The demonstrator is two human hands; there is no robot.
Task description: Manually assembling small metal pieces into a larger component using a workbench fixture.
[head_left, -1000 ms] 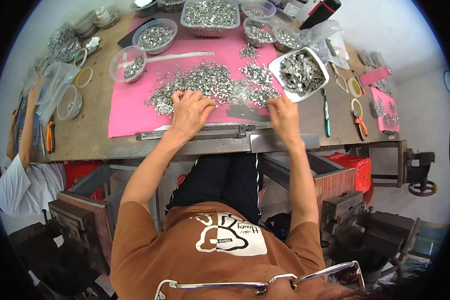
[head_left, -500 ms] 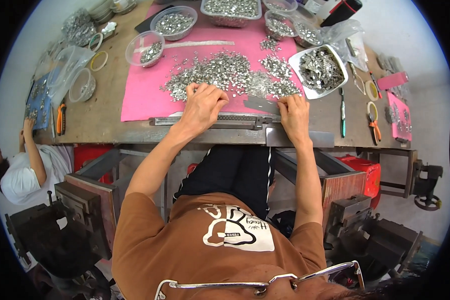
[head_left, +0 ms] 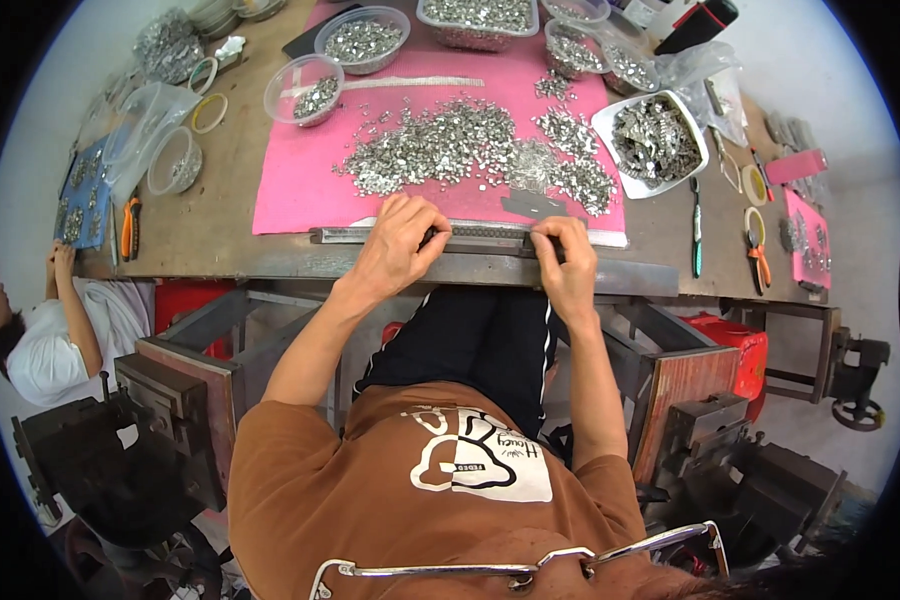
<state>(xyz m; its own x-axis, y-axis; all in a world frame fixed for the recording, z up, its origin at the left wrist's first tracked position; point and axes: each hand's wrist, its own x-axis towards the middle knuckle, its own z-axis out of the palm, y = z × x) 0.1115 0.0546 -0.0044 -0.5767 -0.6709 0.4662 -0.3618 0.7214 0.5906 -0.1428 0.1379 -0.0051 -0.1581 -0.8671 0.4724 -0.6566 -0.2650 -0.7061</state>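
Observation:
A long, narrow slotted metal bar (head_left: 485,233) lies along the front edge of the pink mat (head_left: 290,195). My left hand (head_left: 400,240) is closed over its left part, fingers curled and thumb against the index finger. At the bar's right part, my right hand (head_left: 567,262) pinches with thumb and forefinger next to a dark block. The fingers hide where they meet the bar. Just beyond the right hand, a thin dark metal plate (head_left: 532,206) lies flat on the mat. Past my hands spreads a heap of small shiny metal pieces (head_left: 430,145).
A white square bowl (head_left: 602,122) of metal pieces stands to the right, near a green-handled brush (head_left: 697,228) and orange-handled pliers (head_left: 757,250). Clear tubs, including a round one (head_left: 270,95), stand farther back. At far left, a person (head_left: 55,330) works by a blue mat (head_left: 98,225).
My right hand has left the thin metal plate and come nearer, down to the bar. The left hand has also drawn back toward the bar. The view has shifted slightly.

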